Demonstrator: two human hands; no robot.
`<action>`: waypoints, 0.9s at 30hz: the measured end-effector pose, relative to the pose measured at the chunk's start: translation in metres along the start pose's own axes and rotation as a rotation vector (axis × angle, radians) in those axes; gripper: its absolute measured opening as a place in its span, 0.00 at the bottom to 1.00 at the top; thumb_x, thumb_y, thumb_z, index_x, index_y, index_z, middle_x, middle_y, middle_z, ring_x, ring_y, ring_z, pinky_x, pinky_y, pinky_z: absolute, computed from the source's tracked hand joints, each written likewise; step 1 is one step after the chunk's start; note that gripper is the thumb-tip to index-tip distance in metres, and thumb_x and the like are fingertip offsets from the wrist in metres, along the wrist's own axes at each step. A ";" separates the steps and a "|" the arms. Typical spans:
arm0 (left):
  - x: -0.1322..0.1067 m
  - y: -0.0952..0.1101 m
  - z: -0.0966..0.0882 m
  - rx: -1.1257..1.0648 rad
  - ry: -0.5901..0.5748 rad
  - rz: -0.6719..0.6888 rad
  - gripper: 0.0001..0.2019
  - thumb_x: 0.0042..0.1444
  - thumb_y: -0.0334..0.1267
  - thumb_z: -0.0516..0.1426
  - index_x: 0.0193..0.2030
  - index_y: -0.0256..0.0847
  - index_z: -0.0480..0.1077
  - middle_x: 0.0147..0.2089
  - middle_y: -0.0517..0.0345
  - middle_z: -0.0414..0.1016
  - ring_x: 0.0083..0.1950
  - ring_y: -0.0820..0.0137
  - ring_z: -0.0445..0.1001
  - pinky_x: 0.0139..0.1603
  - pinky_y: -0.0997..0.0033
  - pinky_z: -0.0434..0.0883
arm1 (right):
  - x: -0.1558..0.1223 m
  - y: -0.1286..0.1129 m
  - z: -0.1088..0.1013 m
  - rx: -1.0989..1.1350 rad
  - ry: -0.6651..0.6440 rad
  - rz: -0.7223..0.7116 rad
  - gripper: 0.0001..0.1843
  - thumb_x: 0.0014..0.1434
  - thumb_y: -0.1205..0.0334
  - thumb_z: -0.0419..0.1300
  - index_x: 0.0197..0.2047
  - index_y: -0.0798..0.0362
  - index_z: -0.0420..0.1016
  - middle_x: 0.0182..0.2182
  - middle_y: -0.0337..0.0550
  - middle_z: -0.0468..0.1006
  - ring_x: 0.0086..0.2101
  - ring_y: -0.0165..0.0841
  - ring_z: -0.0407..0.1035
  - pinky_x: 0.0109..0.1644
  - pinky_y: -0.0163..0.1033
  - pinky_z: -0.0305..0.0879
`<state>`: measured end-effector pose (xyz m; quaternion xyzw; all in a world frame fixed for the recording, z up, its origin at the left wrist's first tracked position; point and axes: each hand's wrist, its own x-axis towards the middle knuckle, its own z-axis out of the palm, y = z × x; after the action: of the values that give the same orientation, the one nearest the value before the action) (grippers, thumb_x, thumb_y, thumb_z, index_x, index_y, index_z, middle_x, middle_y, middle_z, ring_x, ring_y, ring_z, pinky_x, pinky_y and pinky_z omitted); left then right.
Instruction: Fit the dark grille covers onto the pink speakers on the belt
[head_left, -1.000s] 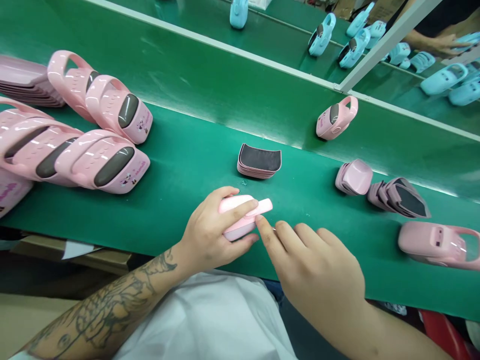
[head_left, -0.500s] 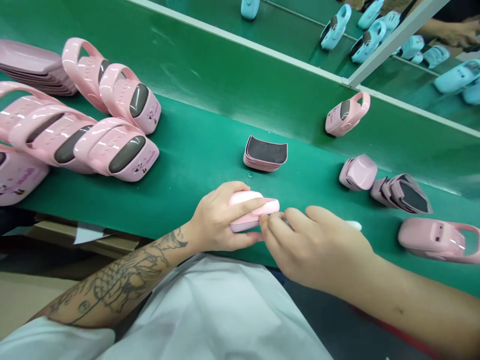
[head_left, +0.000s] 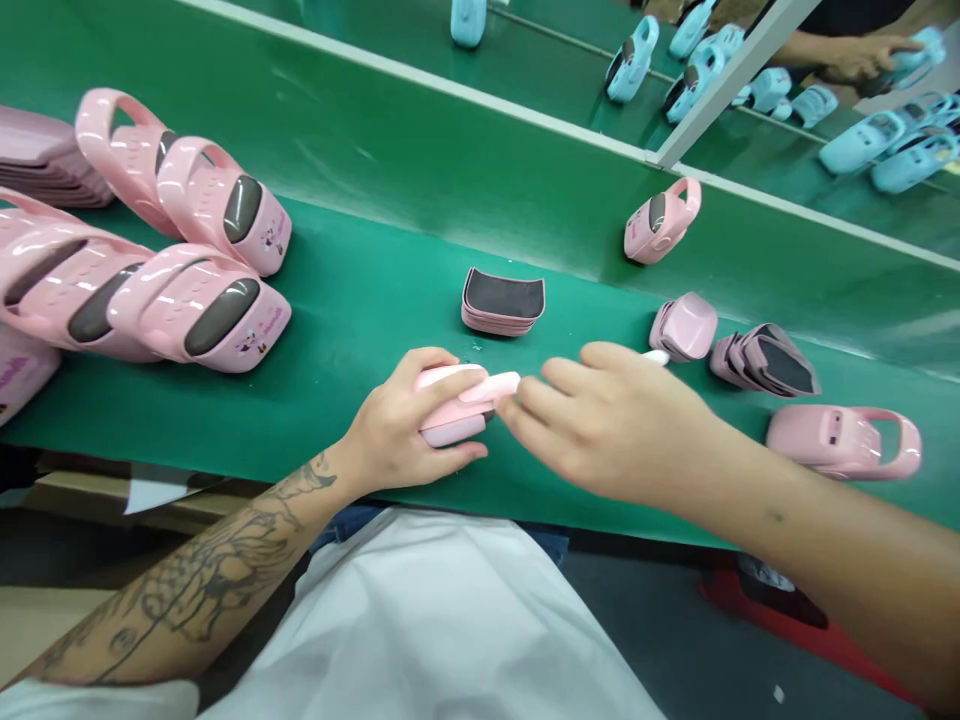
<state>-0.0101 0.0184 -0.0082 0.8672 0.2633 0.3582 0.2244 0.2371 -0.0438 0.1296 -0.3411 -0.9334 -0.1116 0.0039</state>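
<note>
Green covers the long surface point(head_left: 360, 290) from one side of the frame to the other, and beyond the partition at upper right a co-worker's hand point(head_left: 862, 60) is busy among blue units point(head_left: 862, 142). What has just changed is at the centre: a dark spot point(head_left: 488, 414) now shows at the right end of the pink piece point(head_left: 442, 413), where the other person's fingers hid it a moment ago. The white-ended tool point(head_left: 658, 357), too, has swung so that its tail points up and right. I take it the work has reached the joint there, though whether the parts are being pressed together or eased apart I can't tell.

The piece sits at mid-frame, glossy and rounded, with a lilac lower part point(head_left: 454, 431) edged below the pink and a pale tab point(head_left: 491, 387) sticking out rightward. The left hand point(head_left: 401, 425) is grasping it, forefinger laid along the top. The right hand point(head_left: 592, 420) is curled around the tool, its fingertips close against the tab; the tool's working end is hidden. Finished-looking pink units point(head_left: 236, 312) crowd the left, and dark-faced panels point(head_left: 502, 305) lie stacked just beyond the hands.
</note>
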 end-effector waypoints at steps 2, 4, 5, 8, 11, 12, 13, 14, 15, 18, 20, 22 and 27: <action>-0.006 -0.005 -0.002 -0.078 0.117 -0.140 0.33 0.52 0.47 0.74 0.65 0.46 0.77 0.61 0.44 0.78 0.60 0.52 0.80 0.62 0.50 0.80 | -0.009 -0.004 0.002 0.064 0.058 0.204 0.18 0.74 0.73 0.53 0.50 0.51 0.85 0.28 0.41 0.81 0.27 0.33 0.67 0.30 0.44 0.50; -0.014 -0.009 -0.001 -0.255 0.250 -0.354 0.32 0.53 0.50 0.73 0.63 0.44 0.78 0.59 0.46 0.81 0.58 0.53 0.81 0.60 0.53 0.80 | -0.017 -0.019 0.015 0.269 0.143 0.464 0.20 0.75 0.71 0.54 0.59 0.48 0.83 0.33 0.40 0.85 0.30 0.32 0.74 0.33 0.41 0.61; -0.018 -0.010 0.000 -0.388 0.316 -0.475 0.32 0.54 0.53 0.72 0.64 0.43 0.78 0.59 0.46 0.82 0.56 0.53 0.82 0.58 0.55 0.80 | -0.019 -0.030 0.025 0.450 0.148 0.589 0.20 0.75 0.71 0.54 0.60 0.47 0.82 0.37 0.39 0.87 0.33 0.32 0.78 0.36 0.39 0.66; -0.024 -0.010 0.005 -0.808 0.480 -0.723 0.33 0.56 0.58 0.70 0.64 0.41 0.78 0.57 0.45 0.84 0.52 0.55 0.84 0.49 0.60 0.81 | -0.014 -0.063 0.059 1.004 0.050 0.820 0.18 0.76 0.64 0.55 0.59 0.46 0.84 0.40 0.38 0.89 0.33 0.31 0.81 0.37 0.36 0.74; -0.021 -0.005 0.007 -1.005 0.523 -0.788 0.32 0.56 0.58 0.69 0.62 0.41 0.78 0.55 0.45 0.85 0.52 0.54 0.85 0.47 0.60 0.82 | 0.001 -0.083 0.077 1.256 0.012 0.921 0.20 0.75 0.63 0.55 0.61 0.45 0.84 0.38 0.38 0.89 0.28 0.29 0.78 0.32 0.35 0.73; -0.019 -0.004 0.007 -1.030 0.523 -0.790 0.31 0.56 0.58 0.69 0.62 0.41 0.78 0.55 0.45 0.85 0.52 0.54 0.85 0.47 0.60 0.83 | 0.006 -0.085 0.078 1.275 0.030 0.940 0.20 0.74 0.63 0.55 0.61 0.45 0.85 0.38 0.39 0.89 0.27 0.29 0.77 0.32 0.35 0.73; -0.017 -0.004 0.007 -1.043 0.520 -0.791 0.31 0.57 0.58 0.68 0.61 0.42 0.78 0.56 0.46 0.85 0.53 0.53 0.85 0.49 0.59 0.83 | 0.010 -0.086 0.078 1.279 0.053 0.953 0.21 0.73 0.64 0.56 0.61 0.45 0.85 0.38 0.40 0.89 0.27 0.29 0.77 0.32 0.35 0.73; -0.016 -0.003 0.007 -1.047 0.520 -0.788 0.30 0.58 0.58 0.67 0.61 0.42 0.78 0.56 0.46 0.85 0.55 0.53 0.84 0.50 0.57 0.83 | 0.012 -0.085 0.077 1.279 0.076 0.962 0.21 0.72 0.64 0.56 0.61 0.45 0.85 0.38 0.40 0.89 0.27 0.29 0.76 0.33 0.36 0.73; -0.015 -0.003 0.007 -1.046 0.521 -0.782 0.29 0.59 0.58 0.67 0.61 0.43 0.78 0.56 0.46 0.84 0.56 0.52 0.84 0.52 0.56 0.83 | 0.014 -0.084 0.075 1.282 0.095 0.965 0.21 0.72 0.64 0.56 0.60 0.44 0.86 0.38 0.40 0.89 0.26 0.29 0.76 0.33 0.36 0.73; -0.015 -0.004 0.007 -1.041 0.522 -0.752 0.28 0.61 0.58 0.66 0.62 0.44 0.78 0.57 0.47 0.84 0.59 0.50 0.83 0.56 0.53 0.83 | 0.015 -0.080 0.072 1.302 0.137 0.972 0.21 0.71 0.63 0.56 0.60 0.43 0.86 0.37 0.40 0.89 0.26 0.29 0.75 0.32 0.35 0.72; -0.016 -0.003 0.007 -1.040 0.531 -0.727 0.28 0.61 0.58 0.65 0.62 0.44 0.78 0.58 0.47 0.83 0.61 0.49 0.82 0.58 0.52 0.83 | 0.014 -0.080 0.072 1.308 0.149 0.979 0.22 0.71 0.63 0.56 0.60 0.43 0.86 0.37 0.40 0.89 0.25 0.28 0.74 0.32 0.35 0.72; -0.016 -0.002 0.007 -1.029 0.556 -0.704 0.28 0.61 0.58 0.66 0.62 0.44 0.78 0.58 0.48 0.83 0.61 0.49 0.82 0.58 0.52 0.83 | 0.014 -0.081 0.073 1.321 0.145 0.990 0.23 0.71 0.64 0.55 0.61 0.44 0.86 0.38 0.40 0.89 0.25 0.28 0.74 0.32 0.35 0.72; -0.014 0.002 0.007 -0.999 0.601 -0.648 0.27 0.61 0.55 0.66 0.64 0.47 0.78 0.56 0.49 0.83 0.62 0.47 0.81 0.59 0.48 0.84 | 0.016 -0.082 0.074 1.396 0.127 1.019 0.25 0.71 0.65 0.55 0.64 0.43 0.84 0.38 0.39 0.88 0.25 0.27 0.72 0.29 0.33 0.69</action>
<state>-0.0131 0.0065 -0.0182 0.3985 0.3643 0.5776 0.6123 0.1781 -0.0790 0.0422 -0.6304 -0.5198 0.4834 0.3143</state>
